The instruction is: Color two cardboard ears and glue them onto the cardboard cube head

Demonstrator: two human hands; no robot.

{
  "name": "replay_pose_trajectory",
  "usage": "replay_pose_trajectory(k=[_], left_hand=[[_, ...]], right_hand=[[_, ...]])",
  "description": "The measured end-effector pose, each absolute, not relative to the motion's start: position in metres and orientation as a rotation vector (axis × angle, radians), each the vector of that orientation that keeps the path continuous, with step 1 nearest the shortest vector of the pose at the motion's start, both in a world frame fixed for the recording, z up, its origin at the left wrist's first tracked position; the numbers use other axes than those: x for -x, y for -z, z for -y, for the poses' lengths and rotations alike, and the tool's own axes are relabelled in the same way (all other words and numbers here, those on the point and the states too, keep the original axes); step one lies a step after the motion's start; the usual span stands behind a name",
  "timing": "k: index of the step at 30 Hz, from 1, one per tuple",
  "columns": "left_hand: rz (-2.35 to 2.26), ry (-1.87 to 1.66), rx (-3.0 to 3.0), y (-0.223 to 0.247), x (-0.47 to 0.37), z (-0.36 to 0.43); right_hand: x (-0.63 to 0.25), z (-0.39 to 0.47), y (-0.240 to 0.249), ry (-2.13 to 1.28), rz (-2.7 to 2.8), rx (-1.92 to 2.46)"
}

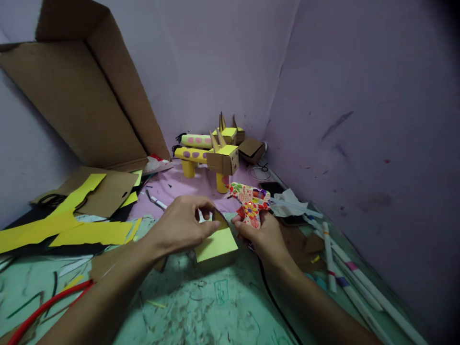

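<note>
My left hand (189,223) pinches a small curved piece of brown cardboard (220,218) at the back edge of a small box (217,244) with a yellow paper top. Whether that piece is fixed to the box I cannot tell. My right hand (264,237) is wrapped round a flower-patterned hot glue gun (250,201), its nozzle pointing left and up above the box. A clear glue stick (287,205) sticks out of the gun's back, and a black cord (271,287) runs down from its handle.
Two giraffe-like figures (224,163) of yellow paper and cardboard stand at the back. Yellow paper strips (89,232) and a large cardboard box (82,96) are at left. Several white sticks (355,282) lie along the right wall. A red tube (46,302) lies front left.
</note>
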State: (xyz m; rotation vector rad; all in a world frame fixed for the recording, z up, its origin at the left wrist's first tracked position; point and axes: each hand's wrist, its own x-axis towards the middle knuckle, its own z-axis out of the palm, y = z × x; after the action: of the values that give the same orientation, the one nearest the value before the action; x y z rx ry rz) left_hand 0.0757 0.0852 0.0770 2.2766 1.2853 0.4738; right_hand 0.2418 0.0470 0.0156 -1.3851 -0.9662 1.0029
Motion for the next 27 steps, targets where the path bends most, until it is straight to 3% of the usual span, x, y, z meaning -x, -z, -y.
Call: replay_pose_trajectory(k=[8, 16, 27], left_hand=[[-1.632, -0.310, -2.284, -0.114, -0.033, -0.086], [-1.859, 0.016, -2.218, -0.063, -0.001, -0.069], [-1.390, -0.605, -1.795, -0.034, -0.033, -0.036]], right_hand=[[-0.247, -0.045, -0.024, -1.012, 0.941, 1.323], [-0.266, -0.012, -0.029, -0.887, 1.090, 1.320], [-0.254, 0.025, -0.027, -0.852, 1.272, 1.421]])
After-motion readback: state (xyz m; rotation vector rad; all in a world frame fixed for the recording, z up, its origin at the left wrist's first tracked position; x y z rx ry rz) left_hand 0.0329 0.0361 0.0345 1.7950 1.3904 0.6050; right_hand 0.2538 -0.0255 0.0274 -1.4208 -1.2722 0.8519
